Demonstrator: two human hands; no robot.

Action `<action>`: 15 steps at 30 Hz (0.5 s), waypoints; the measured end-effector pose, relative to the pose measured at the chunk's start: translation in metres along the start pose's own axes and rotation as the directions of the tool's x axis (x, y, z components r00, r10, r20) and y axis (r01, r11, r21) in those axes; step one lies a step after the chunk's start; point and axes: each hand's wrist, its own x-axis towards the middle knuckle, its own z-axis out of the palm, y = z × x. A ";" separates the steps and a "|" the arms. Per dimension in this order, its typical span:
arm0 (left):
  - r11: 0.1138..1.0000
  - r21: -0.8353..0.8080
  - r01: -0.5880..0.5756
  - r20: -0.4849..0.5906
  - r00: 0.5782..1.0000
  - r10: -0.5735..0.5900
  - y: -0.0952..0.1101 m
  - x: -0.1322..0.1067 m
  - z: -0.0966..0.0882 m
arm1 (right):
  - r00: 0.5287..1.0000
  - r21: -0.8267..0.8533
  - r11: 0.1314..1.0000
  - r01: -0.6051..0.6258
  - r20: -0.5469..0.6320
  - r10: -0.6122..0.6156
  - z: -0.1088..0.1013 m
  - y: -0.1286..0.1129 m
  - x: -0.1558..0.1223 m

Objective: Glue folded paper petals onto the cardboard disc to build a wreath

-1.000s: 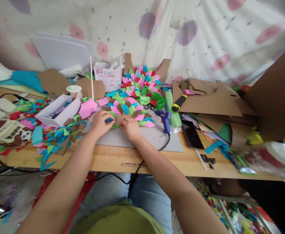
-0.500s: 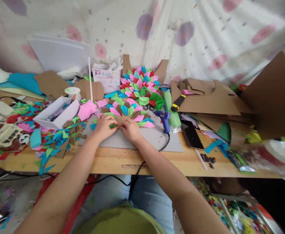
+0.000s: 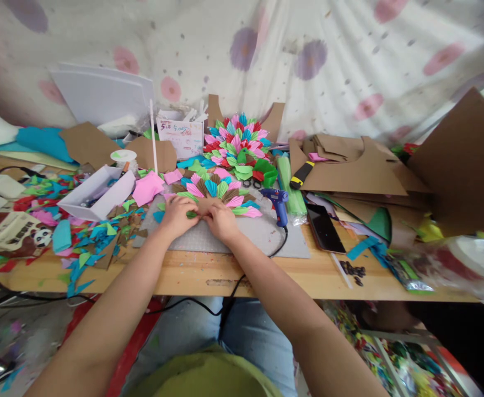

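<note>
Hands meet at the near edge of a half-round paper fan (image 3: 217, 190) of folded pink, blue, green and brown petals, lying on a grey mat (image 3: 262, 234) at the middle of the wooden table (image 3: 192, 273).

Left hand (image 3: 177, 215): fingers bent down and closed on a green paper piece (image 3: 191, 214), held against the fan's 7 o'clock edge.

Right hand (image 3: 222, 219): fingers curled, tips touching the fan's brown centre just beside the same piece. Whether it grips anything cannot be told.

Surroundings, taken from the fan:
- Blue glue gun (image 3: 278, 201) at 3 o'clock, standing on the mat, its black cord running off the near table edge.
- Dark phone (image 3: 325, 227) at 4 o'clock, flat, beyond the gun.
- Finished paper rosette (image 3: 237, 140) at 12 o'clock, propped upright.
- Yellow-and-black knife (image 3: 302, 174) at 2 o'clock, resting on cardboard sheets (image 3: 349, 171).
- Pink paper square (image 3: 148, 186) and white box (image 3: 97, 193) at 9 o'clock.
- Loose paper scraps (image 3: 89, 237) at 8 o'clock, spread thickly over the table.
</note>
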 end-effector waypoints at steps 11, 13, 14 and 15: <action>0.999 0.016 0.052 0.052 0.997 -0.052 0.006 0.001 -0.003 | 0.999 -0.004 1.000 -0.029 0.017 0.030 0.001 0.000 0.001; 0.998 0.037 0.055 0.058 0.997 -0.057 0.008 0.000 -0.003 | 1.000 0.011 1.000 -0.027 0.012 0.027 0.001 0.000 0.001; 0.997 0.047 0.053 0.053 0.997 -0.056 0.009 -0.001 -0.002 | 1.000 0.018 1.000 -0.026 0.007 0.026 0.001 0.000 0.001; 0.997 0.054 0.047 0.043 0.998 -0.050 0.010 -0.001 -0.002 | 1.000 0.025 0.999 -0.023 0.002 0.023 0.002 0.000 0.001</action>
